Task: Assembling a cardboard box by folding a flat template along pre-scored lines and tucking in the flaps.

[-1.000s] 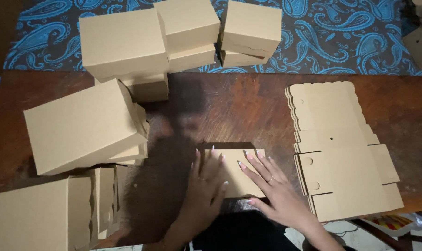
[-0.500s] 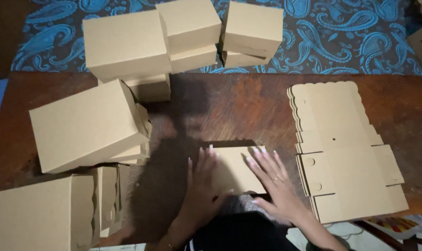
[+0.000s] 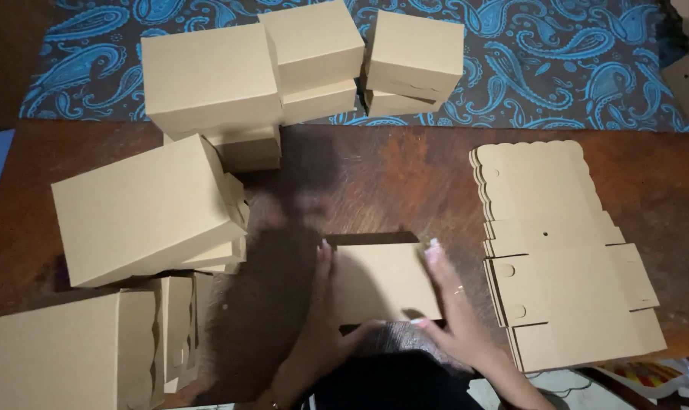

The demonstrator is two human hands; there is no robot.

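A small brown cardboard box (image 3: 382,277) lies on the dark wooden table (image 3: 375,182) near its front edge. My left hand (image 3: 325,319) presses against the box's left side, fingers stretched forward and thumb at its near edge. My right hand (image 3: 451,304) holds the box's right side, with a ring on one finger and light-coloured nails. Both hands clasp the box between them.
A stack of flat, unfolded cardboard blanks (image 3: 561,250) lies to the right. Finished boxes are piled at the left (image 3: 143,209), at the lower left (image 3: 56,353) and at the table's far side (image 3: 306,53). Blue patterned cloth (image 3: 572,61) lies beyond the table.
My hands have moved from lying flat on top of the cardboard to gripping its two sides. The piece now stands up as a closed box shape.
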